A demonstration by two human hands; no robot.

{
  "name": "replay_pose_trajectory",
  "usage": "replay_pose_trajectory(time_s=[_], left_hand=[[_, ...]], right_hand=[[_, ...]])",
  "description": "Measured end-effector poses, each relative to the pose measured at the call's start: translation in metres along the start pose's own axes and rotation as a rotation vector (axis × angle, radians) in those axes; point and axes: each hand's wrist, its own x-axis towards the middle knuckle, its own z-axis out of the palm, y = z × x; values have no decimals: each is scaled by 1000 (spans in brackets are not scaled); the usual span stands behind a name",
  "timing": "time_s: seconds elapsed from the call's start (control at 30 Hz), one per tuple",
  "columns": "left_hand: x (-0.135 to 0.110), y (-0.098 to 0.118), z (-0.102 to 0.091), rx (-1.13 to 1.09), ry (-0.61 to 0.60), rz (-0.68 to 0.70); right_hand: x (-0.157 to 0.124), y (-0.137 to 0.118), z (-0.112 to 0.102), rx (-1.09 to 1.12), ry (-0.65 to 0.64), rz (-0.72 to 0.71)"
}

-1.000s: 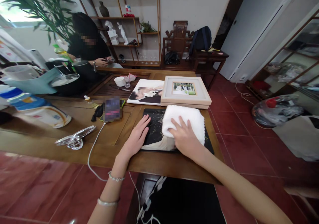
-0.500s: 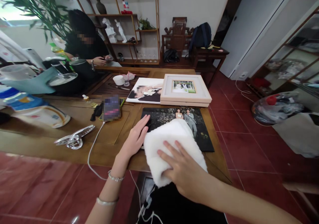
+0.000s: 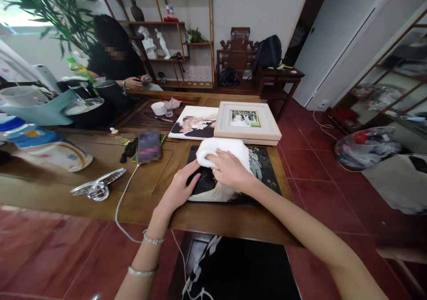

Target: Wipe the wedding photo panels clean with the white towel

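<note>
A dark wedding photo panel (image 3: 267, 175) lies flat near the front edge of the wooden table. My right hand (image 3: 230, 169) presses a fluffy white cloth (image 3: 233, 146) onto the panel's far left part, fingers curled into its fold. The cloth covers part of the picture; a pale dress and a figure in a grey suit show around it. My left hand (image 3: 182, 186) rests at the panel's left edge, its fingers stretched out, with the fingertips close to the cloth.
Behind the panel lie a framed photo (image 3: 248, 133) on a stack and a white-edged photo print (image 3: 190, 133). Leftward are a phone (image 3: 149, 146) on a white cable, a silver metal tool (image 3: 99, 185) and a blue-white bottle (image 3: 46, 144). A person (image 3: 115, 60) sits across the table.
My right hand has pushed the cloth away from me, from the panel's near edge to its far left part. My left hand has stayed at the left edge, shifting slightly.
</note>
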Motion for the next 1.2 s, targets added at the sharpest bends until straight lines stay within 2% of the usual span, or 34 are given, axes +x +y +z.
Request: replay_pose_trajectory(time_s=[0.13,0.23,0.37,0.57,0.67,0.73,0.83,1.0,1.1,1.2], left_hand=[[0,-3,0,28,-1,-22],[2,-3,-1,23,-36,-10],[5,-2,-2,-23,-65,28],[7,0,-5,-71,-111,-43],[7,0,-5,-81,-114,-80],[6,1,-5,-73,-108,-80],[4,4,-3,-44,-94,-62],[4,6,-2,-3,-78,-48],[4,5,-1,9,-72,-32],[4,4,-1,16,-69,-28]], right_hand=[[37,-13,-1,-1,-47,-175],[34,-12,0,-56,-56,-221],[1,13,-1,-122,-12,-132],[-73,70,-6,-171,42,19],[-101,87,-4,-241,124,-25],[-108,93,-1,-302,173,-83],[-102,93,4,-375,183,-83],[-85,80,7,-383,54,40],[-94,65,6,-349,24,67],[-119,44,8,-311,15,66]])
